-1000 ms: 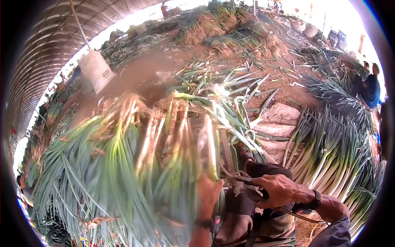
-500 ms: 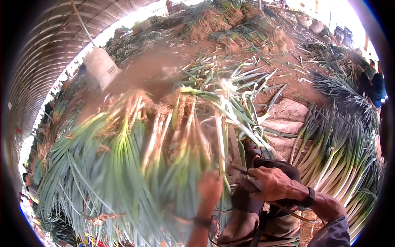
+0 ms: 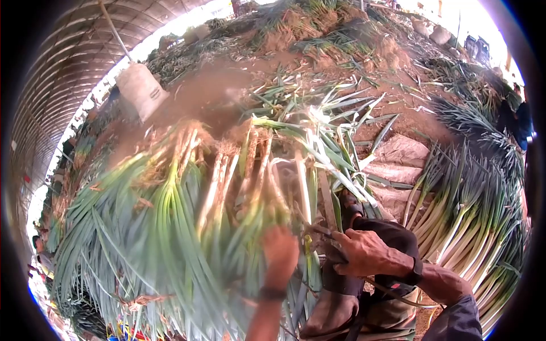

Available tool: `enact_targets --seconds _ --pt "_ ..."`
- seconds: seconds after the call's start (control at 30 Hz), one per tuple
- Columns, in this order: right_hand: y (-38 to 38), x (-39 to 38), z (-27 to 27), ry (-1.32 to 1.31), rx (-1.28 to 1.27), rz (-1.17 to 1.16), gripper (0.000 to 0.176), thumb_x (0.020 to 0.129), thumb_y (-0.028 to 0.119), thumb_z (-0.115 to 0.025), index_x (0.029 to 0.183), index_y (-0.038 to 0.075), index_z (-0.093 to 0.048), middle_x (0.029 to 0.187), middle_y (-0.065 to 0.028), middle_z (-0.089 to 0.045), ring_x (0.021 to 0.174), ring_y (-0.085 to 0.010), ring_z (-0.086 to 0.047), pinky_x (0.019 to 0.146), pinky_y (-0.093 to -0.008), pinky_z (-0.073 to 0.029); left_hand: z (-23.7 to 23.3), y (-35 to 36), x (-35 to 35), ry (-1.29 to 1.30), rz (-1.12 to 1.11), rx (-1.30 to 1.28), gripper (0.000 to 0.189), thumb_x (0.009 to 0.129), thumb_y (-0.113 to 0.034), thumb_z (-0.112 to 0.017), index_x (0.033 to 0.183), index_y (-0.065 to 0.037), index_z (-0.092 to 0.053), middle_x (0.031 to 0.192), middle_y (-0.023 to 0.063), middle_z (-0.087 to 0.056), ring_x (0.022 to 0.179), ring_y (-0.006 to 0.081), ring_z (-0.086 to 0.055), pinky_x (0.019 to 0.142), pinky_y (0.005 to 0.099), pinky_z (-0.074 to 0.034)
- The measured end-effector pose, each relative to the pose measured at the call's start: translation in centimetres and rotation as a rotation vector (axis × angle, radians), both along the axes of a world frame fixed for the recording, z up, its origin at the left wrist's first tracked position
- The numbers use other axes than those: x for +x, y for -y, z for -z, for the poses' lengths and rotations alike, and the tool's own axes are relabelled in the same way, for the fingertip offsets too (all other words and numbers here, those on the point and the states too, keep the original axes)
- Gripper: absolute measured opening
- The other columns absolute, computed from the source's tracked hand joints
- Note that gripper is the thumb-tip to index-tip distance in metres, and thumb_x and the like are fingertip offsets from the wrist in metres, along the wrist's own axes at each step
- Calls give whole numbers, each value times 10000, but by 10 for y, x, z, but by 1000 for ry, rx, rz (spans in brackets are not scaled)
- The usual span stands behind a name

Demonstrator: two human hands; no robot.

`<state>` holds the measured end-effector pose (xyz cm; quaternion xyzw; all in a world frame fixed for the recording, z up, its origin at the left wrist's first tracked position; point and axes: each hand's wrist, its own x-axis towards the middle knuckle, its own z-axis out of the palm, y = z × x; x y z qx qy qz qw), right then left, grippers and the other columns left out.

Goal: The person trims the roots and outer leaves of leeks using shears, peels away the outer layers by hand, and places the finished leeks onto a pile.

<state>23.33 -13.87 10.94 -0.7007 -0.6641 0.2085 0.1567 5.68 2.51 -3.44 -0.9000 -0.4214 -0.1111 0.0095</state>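
My left hand (image 3: 280,250) is over the green leaves of a heap of leeks (image 3: 176,210); it is blurred, and its fingers cannot be made out. To its right, my right hand (image 3: 369,253) is closed around a dark tool (image 3: 333,244), whose tip points left. Between and above the hands, one pale leek stalk (image 3: 303,187) stands apart from the brown-skinned stalks. Roots of the heaped leeks point away from me, and their leaves spread toward me.
Cleaner leeks (image 3: 466,210) lie in a pile at the right, beside flattened sacks (image 3: 398,165). Loose leaves (image 3: 335,125) are scattered ahead. A full white sack (image 3: 141,91) stands at the back left. A person in dark clothes (image 3: 520,122) is at the far right.
My left hand has moved left, away from the pale stalk and over the leaves. My right hand has shifted slightly left and down with the tool.
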Motion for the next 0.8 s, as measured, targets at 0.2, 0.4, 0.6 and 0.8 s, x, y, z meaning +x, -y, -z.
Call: enact_targets --seconds 0.2,0.4,0.6,0.8 --pt "-7 -1 -11 -37 92 52 664 750 358 -766 1279 47 -511 969 -226 -645 878 -417 -649 744 -495 -540 13 -14 19 -164 55 -20 420 858 -222 -638 1186 22 -545 1093 188 -638 1077 336 -545 931 449 -411" --pt "-5 6 -20 -70 31 112 767 724 365 -800 1328 -16 -519 1001 -208 -628 924 -386 -637 809 -449 -523 -6 -29 26 149 -15 -382 390 860 -171 -637 1223 -37 -587 1056 191 -683 933 340 -631 772 428 -496" --pt "0 8 -6 -156 -99 -78 712 735 361 -789 1312 19 -550 1012 -213 -658 909 -392 -658 785 -457 -536 -109 -100 47 786 -2 -611 508 776 -37 -612 1282 -4 -598 948 121 -719 823 158 -673 720 346 -556" --pt "-63 5 18 -171 400 8 540 806 153 -746 1314 38 -605 899 -193 -689 751 -329 -679 615 -407 -546 -182 -119 54 1446 184 -851 581 837 -78 -765 1366 -11 -535 1282 117 -610 1120 196 -608 1002 338 -526"
